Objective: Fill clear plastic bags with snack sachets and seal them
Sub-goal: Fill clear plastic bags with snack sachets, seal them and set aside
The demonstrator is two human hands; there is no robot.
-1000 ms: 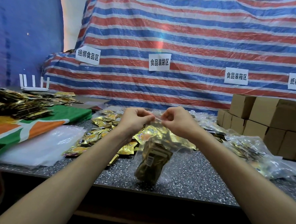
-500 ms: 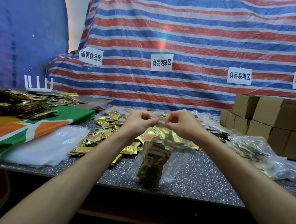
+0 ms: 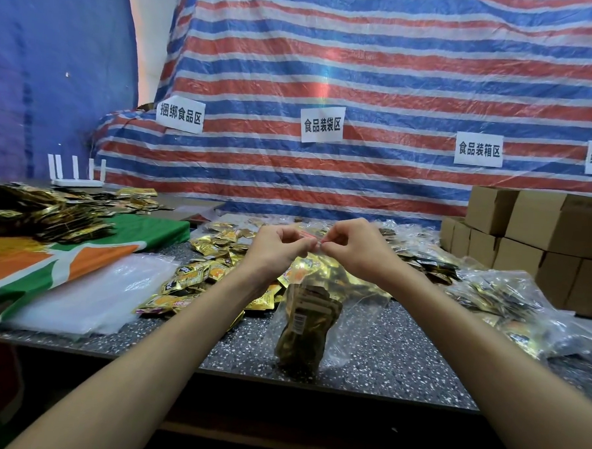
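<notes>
The left grip (image 3: 279,247) and the right grip (image 3: 355,251) are meeting above the worktop (image 3: 400,360), each with its fingers curled and its thumb and forefinger pinching the top edge of the clear plastic bag (image 3: 343,333). The fingertips of the two grips are almost touching at the bag's red closure strip (image 3: 312,240). The bag is hanging from this pinch, and its bottom appears to be resting on the worktop near the front edge. A stack of gold snack sachets (image 3: 302,331) is standing upright inside the bag, filling its lower part. Loose sachets (image 3: 195,281) are lying scattered on the worktop behind and to the left of the bag. A pile of empty clear bags (image 3: 88,296) is lying further left, just beside a green and orange cloth (image 3: 80,250). Filled bags (image 3: 510,304) are lying to the right, in front of stacked cardboard boxes (image 3: 544,237). A striped tarpaulin (image 3: 364,73) is hanging behind the worktop.
</notes>
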